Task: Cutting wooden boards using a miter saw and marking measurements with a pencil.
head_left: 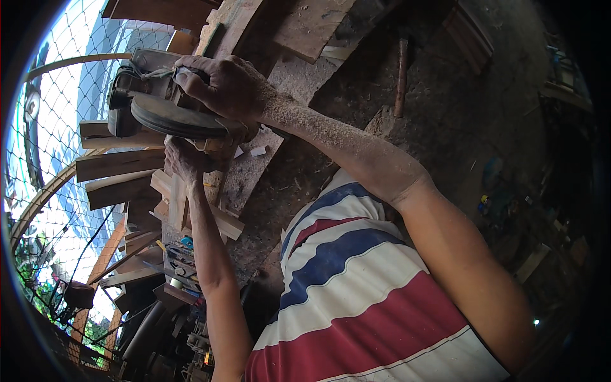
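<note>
My right hand [226, 86] is wrapped round the handle of a dark, dusty power saw [149, 70] at the upper left. A rounded blade guard [181, 118] sticks out along the saw's near side; the blade itself cannot be made out. Just below the guard, my left hand [183, 159] is bent over a piece of wood [179, 204] on the bench, its fingers partly in shadow and seemingly closed on the wood's edge. Sawdust coats my right forearm.
Several boards [121, 162] jut out on the left beside a wire mesh [60, 95]. Sawdust covers the workbench [251, 181]. A hammer-like tool with a long handle [401, 79] lies on the right. Hand tools [181, 254] clutter the lower left.
</note>
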`<state>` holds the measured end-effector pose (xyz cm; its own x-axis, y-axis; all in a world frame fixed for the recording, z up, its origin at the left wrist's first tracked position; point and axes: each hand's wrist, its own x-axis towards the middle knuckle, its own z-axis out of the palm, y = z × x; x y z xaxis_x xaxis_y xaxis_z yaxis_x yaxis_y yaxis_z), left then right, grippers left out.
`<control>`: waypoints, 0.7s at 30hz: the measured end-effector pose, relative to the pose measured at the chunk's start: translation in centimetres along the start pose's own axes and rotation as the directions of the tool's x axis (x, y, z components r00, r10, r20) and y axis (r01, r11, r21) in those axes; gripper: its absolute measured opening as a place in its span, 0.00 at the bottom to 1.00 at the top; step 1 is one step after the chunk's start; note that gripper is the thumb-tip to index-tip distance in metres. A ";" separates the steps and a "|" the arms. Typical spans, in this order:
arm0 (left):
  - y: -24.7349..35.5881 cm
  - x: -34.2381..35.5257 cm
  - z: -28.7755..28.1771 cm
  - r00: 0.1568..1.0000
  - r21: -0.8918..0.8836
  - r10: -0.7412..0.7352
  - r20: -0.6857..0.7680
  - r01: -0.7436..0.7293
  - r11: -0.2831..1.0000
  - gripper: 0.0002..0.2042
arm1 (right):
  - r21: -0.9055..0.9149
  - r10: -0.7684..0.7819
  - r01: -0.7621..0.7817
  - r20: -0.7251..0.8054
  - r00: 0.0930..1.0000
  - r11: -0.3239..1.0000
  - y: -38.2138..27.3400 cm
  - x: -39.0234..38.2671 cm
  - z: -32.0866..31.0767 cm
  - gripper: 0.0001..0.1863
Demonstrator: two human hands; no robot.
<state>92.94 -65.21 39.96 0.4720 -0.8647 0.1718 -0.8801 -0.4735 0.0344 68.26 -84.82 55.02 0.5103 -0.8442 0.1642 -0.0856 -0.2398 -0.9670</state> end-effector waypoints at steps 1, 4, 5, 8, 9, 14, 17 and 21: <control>-0.1 0.0 0.1 1.000 -0.004 -0.003 0.005 0.003 1.000 0.17 | -0.001 0.002 -0.002 0.000 1.000 1.000 0.1 0.0 0.0 0.32; -0.2 0.1 0.2 0.999 0.004 -0.014 0.030 0.014 1.000 0.17 | -0.013 -0.037 0.037 -0.015 0.999 0.999 0.4 -0.1 0.1 0.32; -0.2 0.1 0.3 0.994 0.041 -0.059 0.094 0.055 0.998 0.17 | 0.007 -0.006 0.007 -0.019 1.000 1.000 0.5 -0.2 0.2 0.32; -0.3 0.1 0.3 0.994 0.041 -0.059 0.094 0.055 0.998 0.17 | 0.034 0.013 -0.012 -0.037 0.999 0.999 0.7 -0.2 0.4 0.31; -0.3 0.1 0.3 0.998 0.023 -0.031 0.057 0.029 0.999 0.17 | 0.041 0.001 0.001 -0.052 0.999 0.999 0.8 -0.2 0.5 0.31; -0.6 0.1 0.3 0.992 0.049 -0.057 0.115 0.052 0.997 0.18 | 0.003 0.032 -0.032 -0.041 0.999 0.999 0.9 -0.3 0.4 0.29; -0.6 0.1 0.3 0.990 0.058 -0.065 0.129 0.058 0.997 0.20 | 0.016 0.043 -0.043 -0.024 0.999 0.999 0.8 -0.6 0.1 0.30; -0.4 0.2 0.2 0.998 0.011 -0.028 0.050 0.027 1.000 0.21 | -0.032 0.013 -0.013 -0.022 1.000 0.999 0.8 -0.7 -0.2 0.33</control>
<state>93.40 -65.25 39.80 0.4981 -0.8586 0.1211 -0.8664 -0.4986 0.0287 67.66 -84.50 54.20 0.4903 -0.8575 0.1561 -0.1198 -0.2437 -0.9624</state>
